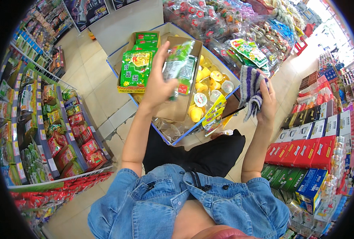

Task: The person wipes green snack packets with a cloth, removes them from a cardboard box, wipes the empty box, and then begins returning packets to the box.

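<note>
My left hand (159, 80) is over a cardboard box (169, 112), its thumb apart from its fingers. Beside it is a blurred green packet (180, 55); whether the hand grips it or has let it go cannot be told. Another green packet (186, 73) lies in that box. To the left, a second carton (132, 89) holds several green food packets (136, 68). My right hand (266, 103) grips a grey and purple striped knitted cloth (251, 89), perhaps a glove. Both cartons sit on a larger blue-edged box (192, 127) containing yellow jelly cups (205, 76).
Bagged goods (213, 27) are heaped behind the boxes, with loose green packets (248, 53) on top. A snack shelf (54, 125) stands left. Red cartons (305, 152) and a blue box (311, 186) are stacked right. Yellow packets (214, 115) hang at the blue-edged box's near side.
</note>
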Demonstrator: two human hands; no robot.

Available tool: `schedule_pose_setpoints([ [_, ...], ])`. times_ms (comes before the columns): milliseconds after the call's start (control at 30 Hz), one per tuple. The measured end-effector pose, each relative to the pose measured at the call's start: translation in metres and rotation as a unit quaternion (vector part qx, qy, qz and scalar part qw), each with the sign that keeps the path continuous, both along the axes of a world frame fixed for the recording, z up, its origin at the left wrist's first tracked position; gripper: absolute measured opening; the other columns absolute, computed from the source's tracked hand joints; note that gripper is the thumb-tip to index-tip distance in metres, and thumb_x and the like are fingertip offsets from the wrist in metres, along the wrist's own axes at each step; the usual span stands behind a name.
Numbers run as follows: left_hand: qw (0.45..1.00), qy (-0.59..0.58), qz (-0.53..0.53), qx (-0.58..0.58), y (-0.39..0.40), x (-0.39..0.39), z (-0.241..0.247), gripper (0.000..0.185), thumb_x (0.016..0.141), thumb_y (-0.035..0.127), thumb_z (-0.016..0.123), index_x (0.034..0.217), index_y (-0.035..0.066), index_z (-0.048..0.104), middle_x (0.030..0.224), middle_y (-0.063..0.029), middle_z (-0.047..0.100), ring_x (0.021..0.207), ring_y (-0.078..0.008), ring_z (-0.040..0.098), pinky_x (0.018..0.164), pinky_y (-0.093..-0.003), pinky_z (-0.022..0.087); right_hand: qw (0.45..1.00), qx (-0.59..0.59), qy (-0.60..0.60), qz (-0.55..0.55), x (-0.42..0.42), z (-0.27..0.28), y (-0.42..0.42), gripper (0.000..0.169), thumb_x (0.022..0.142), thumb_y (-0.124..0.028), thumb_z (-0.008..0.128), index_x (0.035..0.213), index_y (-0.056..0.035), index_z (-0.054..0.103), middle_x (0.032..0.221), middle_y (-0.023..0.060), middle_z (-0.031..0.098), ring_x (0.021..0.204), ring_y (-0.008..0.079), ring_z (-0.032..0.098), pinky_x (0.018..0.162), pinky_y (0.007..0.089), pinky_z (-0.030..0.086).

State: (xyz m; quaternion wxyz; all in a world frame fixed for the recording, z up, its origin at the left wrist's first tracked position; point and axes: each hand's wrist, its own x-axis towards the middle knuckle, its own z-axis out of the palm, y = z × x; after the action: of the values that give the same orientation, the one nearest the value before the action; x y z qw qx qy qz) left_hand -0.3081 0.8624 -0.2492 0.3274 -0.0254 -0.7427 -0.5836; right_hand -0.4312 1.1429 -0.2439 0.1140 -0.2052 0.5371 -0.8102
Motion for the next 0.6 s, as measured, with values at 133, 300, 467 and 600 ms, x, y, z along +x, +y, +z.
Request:
schedule_pose_setpoints([
  [133, 0.715, 0.138, -0.332, 0.6, 0.005, 0.036, -0.006, 0.079, 0.06, 0.009, 0.052, 0.137, 0.002, 0.034, 0.136, -0.0226, 0.043, 0.122, -0.0393, 0.046, 0.104, -0.0557, 0.034, 0.996, -0.059, -0.067, 0.027, 0.03, -0.009, -0.026, 0.05, 0.098, -0.033, 0.043, 0.132, 0.0029, 0.042, 0.123, 0.012, 0.055, 0.11, 0.0179, 0.056, 0.095, 0.031, 0.044],
  [300, 0.659, 0.166, -0.305, 0.667, 0.011, 0.044, -0.049, 0.067, 0.067, 0.012, 0.054, 0.131, -0.001, 0.043, 0.127, -0.021, 0.053, 0.114, -0.0374, 0.054, 0.101, -0.0531, 0.04, 0.999, -0.024, -0.002, 0.038, 0.06, -0.002, -0.044, 0.05, 0.098, -0.03, 0.04, 0.134, 0.0049, 0.041, 0.126, 0.0137, 0.054, 0.115, 0.0206, 0.053, 0.102, 0.0326, 0.037],
  [467, 0.677, 0.151, -0.403, 0.598, 0.042, 0.035, -0.05, 0.052, 0.096, 0.044, 0.038, 0.137, 0.011, 0.041, 0.135, -0.016, 0.048, 0.12, -0.0336, 0.049, 0.101, -0.053, 0.038, 0.818, 0.261, 0.513, -0.02, 0.127, -0.001, -0.088, 0.052, 0.088, -0.027, 0.058, 0.136, -0.0096, 0.046, 0.142, 0.0164, 0.039, 0.132, 0.0321, 0.035, 0.109, 0.0483, 0.023],
  [600, 0.731, 0.191, -0.338, 0.562, 0.068, 0.034, -0.058, 0.053, 0.101, 0.041, 0.024, 0.139, 0.007, 0.034, 0.139, -0.0133, 0.042, 0.125, -0.0272, 0.045, 0.106, -0.0432, 0.035, 0.77, 0.335, 0.534, -0.1, 0.123, -0.011, -0.122, 0.051, 0.085, -0.025, 0.055, 0.134, -0.0122, 0.049, 0.142, 0.0101, 0.042, 0.134, 0.0308, 0.034, 0.11, 0.0485, 0.014],
])
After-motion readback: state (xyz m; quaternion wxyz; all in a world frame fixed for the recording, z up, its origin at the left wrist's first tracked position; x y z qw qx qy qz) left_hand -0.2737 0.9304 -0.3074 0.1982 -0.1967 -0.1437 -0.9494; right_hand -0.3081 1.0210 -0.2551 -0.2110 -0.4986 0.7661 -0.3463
